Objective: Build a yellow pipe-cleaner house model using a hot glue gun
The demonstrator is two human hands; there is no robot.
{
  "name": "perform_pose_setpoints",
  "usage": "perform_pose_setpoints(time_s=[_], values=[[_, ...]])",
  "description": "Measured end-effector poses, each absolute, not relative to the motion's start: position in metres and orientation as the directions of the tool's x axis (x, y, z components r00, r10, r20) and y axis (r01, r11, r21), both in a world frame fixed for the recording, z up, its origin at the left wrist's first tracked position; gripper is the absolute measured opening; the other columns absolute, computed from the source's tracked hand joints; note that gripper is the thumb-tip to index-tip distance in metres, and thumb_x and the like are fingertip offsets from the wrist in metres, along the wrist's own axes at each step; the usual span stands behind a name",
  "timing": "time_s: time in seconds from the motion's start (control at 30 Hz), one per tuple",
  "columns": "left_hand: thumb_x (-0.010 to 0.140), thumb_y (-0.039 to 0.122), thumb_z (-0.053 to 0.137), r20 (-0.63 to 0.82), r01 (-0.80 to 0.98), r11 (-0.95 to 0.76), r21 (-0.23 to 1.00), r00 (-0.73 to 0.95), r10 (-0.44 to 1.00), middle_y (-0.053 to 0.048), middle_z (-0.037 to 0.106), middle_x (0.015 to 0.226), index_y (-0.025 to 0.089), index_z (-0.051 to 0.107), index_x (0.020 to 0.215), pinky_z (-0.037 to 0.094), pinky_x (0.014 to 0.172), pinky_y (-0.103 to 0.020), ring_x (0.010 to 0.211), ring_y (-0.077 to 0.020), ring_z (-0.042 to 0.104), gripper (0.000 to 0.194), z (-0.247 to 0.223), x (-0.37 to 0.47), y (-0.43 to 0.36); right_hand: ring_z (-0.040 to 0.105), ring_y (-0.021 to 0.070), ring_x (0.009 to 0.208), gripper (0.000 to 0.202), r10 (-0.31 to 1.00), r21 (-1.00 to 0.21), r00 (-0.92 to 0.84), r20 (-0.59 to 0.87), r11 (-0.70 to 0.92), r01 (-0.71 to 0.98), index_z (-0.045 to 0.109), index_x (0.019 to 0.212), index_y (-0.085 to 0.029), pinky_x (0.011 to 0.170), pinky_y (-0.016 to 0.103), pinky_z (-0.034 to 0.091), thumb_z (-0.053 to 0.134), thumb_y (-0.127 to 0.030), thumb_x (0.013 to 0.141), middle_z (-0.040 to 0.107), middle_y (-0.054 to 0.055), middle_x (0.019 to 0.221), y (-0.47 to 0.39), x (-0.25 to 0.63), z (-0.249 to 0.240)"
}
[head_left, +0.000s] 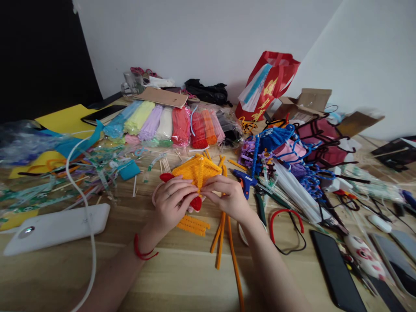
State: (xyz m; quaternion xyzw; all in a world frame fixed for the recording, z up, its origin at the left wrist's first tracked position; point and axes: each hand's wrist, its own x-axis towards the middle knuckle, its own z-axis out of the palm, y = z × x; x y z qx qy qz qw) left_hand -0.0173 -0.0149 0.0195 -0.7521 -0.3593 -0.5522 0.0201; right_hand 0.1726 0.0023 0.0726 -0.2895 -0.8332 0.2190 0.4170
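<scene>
Between my two hands is an orange-yellow pipe-cleaner craft piece [191, 169] with ribbed, sloping sides and red tips. My left hand [175, 197] wraps around its left side, the fingers closed on it. From the right, my right hand [227, 193] pinches at the piece's front ridge, its thumb and fingertips meeting those of the left. A red tip [196, 203] shows just below the fingertips. Loose orange pipe cleaners [221, 242] lie under and beside my right hand. Short orange ribbed strips [194, 225] rest on the table below the piece.
Bundles of coloured pipe cleaners [172, 123] lie across the back. To the right are a blue glue gun [244, 182], pliers [261, 208], finished blue pieces [276, 138] and a black phone [336, 268]. A white cable [87, 208] crosses a white device [58, 227] on the left.
</scene>
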Motion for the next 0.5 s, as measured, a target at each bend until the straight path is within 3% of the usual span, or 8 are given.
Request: perform_pose_setpoints(time_s=[0.5], values=[[0.081, 0.011, 0.065, 0.856, 0.602, -0.743, 0.291, 0.183, 0.484, -0.002, 0.070, 0.092, 0.022, 0.066, 0.093, 0.055, 0.092, -0.041, 0.089, -0.0180, 0.066, 0.016, 0.0210, -0.0181, -0.0145, 0.064, 0.0177, 0.084, 0.012, 0.629, -0.527, -0.600, 0.494, 0.766, 0.369, 0.067, 0.087, -0.017, 0.077, 0.030, 0.053, 0.055, -0.014, 0.089, 0.068, 0.009, 0.088, -0.0032, 0.1711, 0.0823]])
